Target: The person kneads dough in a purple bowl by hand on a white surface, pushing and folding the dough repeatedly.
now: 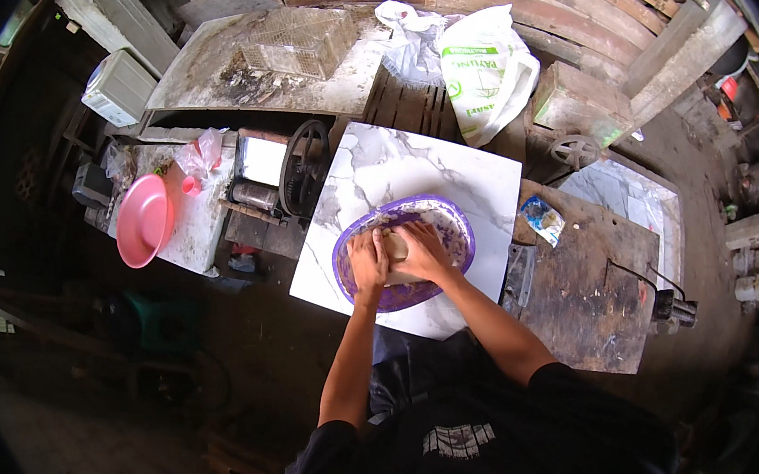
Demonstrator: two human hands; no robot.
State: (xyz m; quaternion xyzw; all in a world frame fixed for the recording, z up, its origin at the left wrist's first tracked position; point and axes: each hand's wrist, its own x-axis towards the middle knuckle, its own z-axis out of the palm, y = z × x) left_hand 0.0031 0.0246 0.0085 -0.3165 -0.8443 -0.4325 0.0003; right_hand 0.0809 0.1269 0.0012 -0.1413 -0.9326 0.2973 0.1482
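A purple plastic basin [451, 221] dusted with flour sits on a white marble-patterned slab [391, 167]. Inside it lies a pale lump of dough [394, 245]. My left hand [367, 264] presses on the dough's left side and my right hand [425, 251] presses on its right side, fingers curled over it. Most of the dough is hidden under my hands.
A pink bowl [144, 219] stands on a small table at the left, beside a machine with a black handwheel [303, 167]. A white sack [482, 72] and a wire cage [299, 42] lie behind the slab. A small packet [542, 218] rests on a dark wooden board at the right.
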